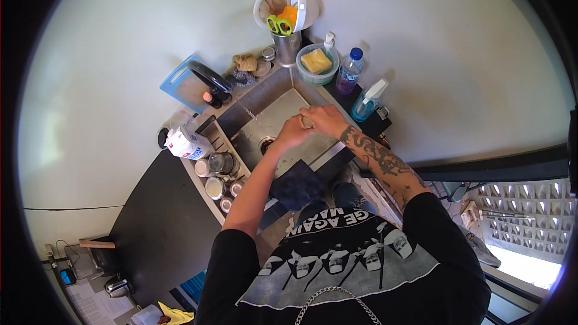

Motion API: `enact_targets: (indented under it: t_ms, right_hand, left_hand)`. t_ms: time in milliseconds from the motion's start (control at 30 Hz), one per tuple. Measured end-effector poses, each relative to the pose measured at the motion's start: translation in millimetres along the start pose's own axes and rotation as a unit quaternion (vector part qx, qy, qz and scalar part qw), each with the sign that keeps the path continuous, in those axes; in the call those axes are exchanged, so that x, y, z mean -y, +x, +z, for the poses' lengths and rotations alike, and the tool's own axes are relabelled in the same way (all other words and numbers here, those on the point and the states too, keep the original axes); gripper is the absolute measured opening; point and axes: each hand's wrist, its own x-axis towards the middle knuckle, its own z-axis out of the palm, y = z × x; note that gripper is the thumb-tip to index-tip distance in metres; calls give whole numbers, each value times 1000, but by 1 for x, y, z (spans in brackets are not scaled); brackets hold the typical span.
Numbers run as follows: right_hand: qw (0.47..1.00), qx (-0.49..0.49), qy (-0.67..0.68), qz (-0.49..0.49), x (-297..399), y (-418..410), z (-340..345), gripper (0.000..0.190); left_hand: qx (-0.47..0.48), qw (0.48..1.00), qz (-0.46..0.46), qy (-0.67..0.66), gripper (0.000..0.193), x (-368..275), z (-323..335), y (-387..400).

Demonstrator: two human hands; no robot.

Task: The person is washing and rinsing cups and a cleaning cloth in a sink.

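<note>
My left hand [292,132] and my right hand [326,120] meet above the stainless steel sink [280,110], fingers curled and touching. Something small and pale shows between them; I cannot tell whether it is an object or part of a hand. A thin stream of water [247,110] falls from the black curved faucet [210,76] into the basin, left of my hands. The drain [267,143] lies below my left wrist. Over the sink's front edge hangs a dark blue cloth [298,185].
Left of the basin, a rack [246,169] holds glass jars [221,162] and a white carton [188,143]. Behind stand a blue-edged cutting board [183,83] and a metal utensil holder [286,47]. A tub with a yellow sponge [316,61], a bottle [349,72] and a spray bottle [368,101] line the right.
</note>
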Motion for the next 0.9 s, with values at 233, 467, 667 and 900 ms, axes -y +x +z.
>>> enact_targets:
  t_ms: [233,467,667,900]
  right_hand:
    - [977,-171,116,-51,35,-16,-104,52]
    - [991,-45,107,-71,-1,-112,-31,66]
    - [994,-49,18,-100,-18,-163,-7,79]
    - [992,-17,95,-81,-26,-175,-10,99]
  left_hand:
    - [-253,962,102,-5,42,-82,-37,-46]
    - [-156,971,69,165,49,-64,50,-111]
    - [-102,947,7,304,70,-87,116,-134]
    - [-203,926,-55,313,73,-109,131,-139]
